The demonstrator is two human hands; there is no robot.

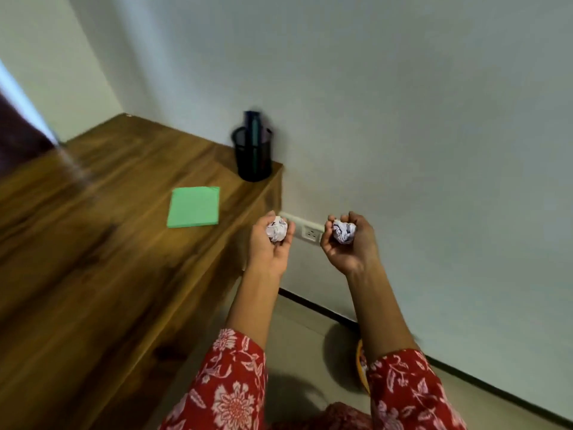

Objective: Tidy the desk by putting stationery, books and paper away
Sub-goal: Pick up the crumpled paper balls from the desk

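Note:
My left hand (269,246) holds a crumpled white paper ball (276,229) in its curled fingers, palm up, just past the right end of the wooden desk (102,243). My right hand (350,243) grips a second crumpled paper ball (343,231), held out over the floor beside the desk. A green pad of paper (194,207) lies flat on the desk near its right end. A black mesh pen holder (252,153) with a dark pen in it stands at the desk's back right corner against the wall.
A white wall socket (311,233) sits on the wall between my hands. A yellow-rimmed bin (361,367) shows on the floor under my right forearm. A black skirting line (465,377) runs along the wall's foot.

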